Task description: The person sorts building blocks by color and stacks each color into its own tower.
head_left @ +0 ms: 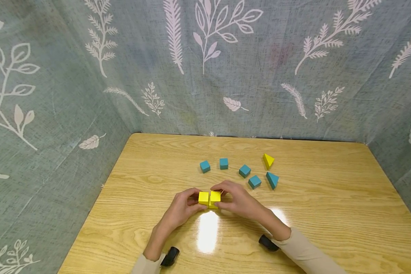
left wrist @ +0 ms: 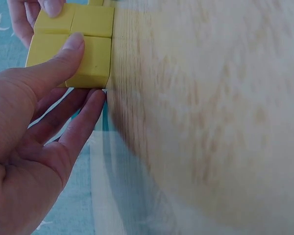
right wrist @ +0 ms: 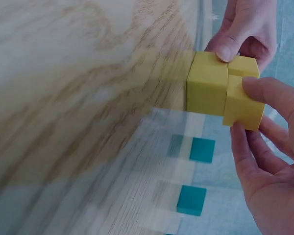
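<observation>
Yellow cubes stand two high and two wide at the middle of the table. My left hand [head_left: 179, 208] pinches the left column, with its thumb lying across the upper left cube [head_left: 203, 197] and the one below it. On the other side, my right hand [head_left: 239, 201] holds the upper right cube [right wrist: 242, 105] between thumb and fingers. That cube sits on the lower right cube [right wrist: 206, 90], a little out of line with it in the right wrist view. Parts of the cubes are hidden behind my fingers.
Beyond my hands, several blue cubes [head_left: 244, 171] lie spread over the wooden table [head_left: 140, 171]. A blue triangular block [head_left: 272, 180] and a yellow triangular block [head_left: 268, 161] lie to their right. Patterned cloth [head_left: 191, 99] hangs behind the table and at its sides.
</observation>
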### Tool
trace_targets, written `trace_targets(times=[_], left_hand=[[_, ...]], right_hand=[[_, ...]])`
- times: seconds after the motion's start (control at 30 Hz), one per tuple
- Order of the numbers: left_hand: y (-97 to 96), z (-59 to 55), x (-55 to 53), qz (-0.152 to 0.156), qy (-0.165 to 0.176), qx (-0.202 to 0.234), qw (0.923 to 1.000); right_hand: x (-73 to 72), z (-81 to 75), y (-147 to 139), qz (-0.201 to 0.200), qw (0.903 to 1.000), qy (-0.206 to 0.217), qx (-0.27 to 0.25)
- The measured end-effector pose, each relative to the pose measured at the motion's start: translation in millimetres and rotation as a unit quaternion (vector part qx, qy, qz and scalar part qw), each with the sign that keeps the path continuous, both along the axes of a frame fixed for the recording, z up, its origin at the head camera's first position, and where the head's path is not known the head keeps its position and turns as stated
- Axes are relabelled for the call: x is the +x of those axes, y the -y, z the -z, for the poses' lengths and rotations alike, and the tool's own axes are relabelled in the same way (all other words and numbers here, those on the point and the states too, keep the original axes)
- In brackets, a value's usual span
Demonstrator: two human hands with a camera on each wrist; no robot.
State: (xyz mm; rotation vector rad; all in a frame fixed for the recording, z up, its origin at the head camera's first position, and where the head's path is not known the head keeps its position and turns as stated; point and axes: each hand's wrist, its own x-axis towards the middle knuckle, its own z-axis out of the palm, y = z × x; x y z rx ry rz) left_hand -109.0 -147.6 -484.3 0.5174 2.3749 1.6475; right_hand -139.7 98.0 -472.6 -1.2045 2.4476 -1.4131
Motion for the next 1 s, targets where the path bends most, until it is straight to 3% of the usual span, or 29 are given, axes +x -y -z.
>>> trace_targets(times=[0.53, 0.83, 1.0], left_hand=[[-0.2, 2.4, -1.1, 0.001, -0.016, -0.008, 0.9998], [0.2, 2.0, -0.1, -0.008, -0.011, -0.014, 0.9998], [0.0, 3.3, 0.5, -0.008, -0.013, -0.013, 0.9998]], right_hand=[[0.6, -0.9, -1.4, -0.001, 1.0, 0.002, 0.001], [-11.3, -9.3, -27.5, 0.049, 0.9988, 0.007, -0.001], [-20.8, -12.9, -44.3, 0.088, 0.9958, -0.026, 0.006]])
